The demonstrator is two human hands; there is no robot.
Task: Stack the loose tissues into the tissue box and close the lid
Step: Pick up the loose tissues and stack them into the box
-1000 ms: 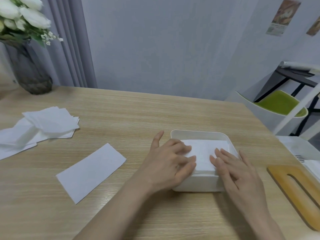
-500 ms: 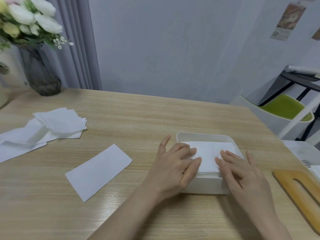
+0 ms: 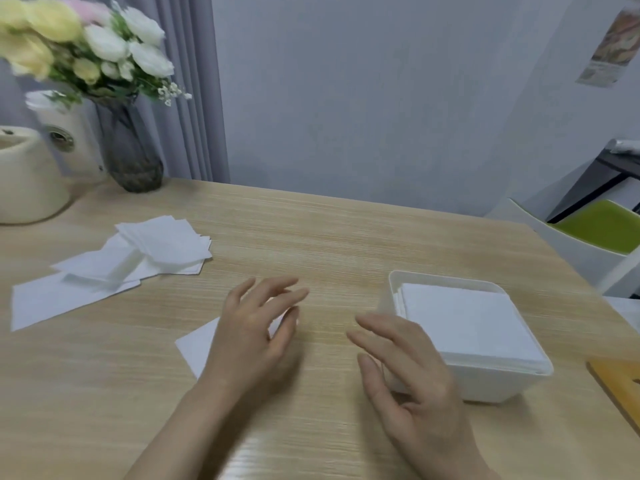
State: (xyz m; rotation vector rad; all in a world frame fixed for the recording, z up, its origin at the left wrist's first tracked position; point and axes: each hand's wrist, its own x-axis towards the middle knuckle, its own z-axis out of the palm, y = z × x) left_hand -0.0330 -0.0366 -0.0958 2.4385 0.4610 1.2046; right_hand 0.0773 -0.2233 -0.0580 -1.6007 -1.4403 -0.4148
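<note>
Tissue pile: the pile of loose tissues [image 3: 138,258] lies far left on the table [image 3: 346,237], well apart from both hands.
Single tissue: 1 flat tissue [image 3: 197,344] lies just under the left hand. Its long side seems to run from near-left to far-right, but the hand hides most of it.
Left hand: the left hand [image 3: 252,334] is right over that tissue, fingers spread and loose, holding nothing. It is the nearer hand.
Right hand: the right hand [image 3: 408,372] is beside the box, fingers apart, empty.
Tissue box: the white tissue box [image 3: 485,386] sits to the right, stacked tissues inside.
Lid: the wooden lid [image 3: 620,382] lies far right, not on yet.
Next move: probably the left hand picks up the tissue below it.
</note>
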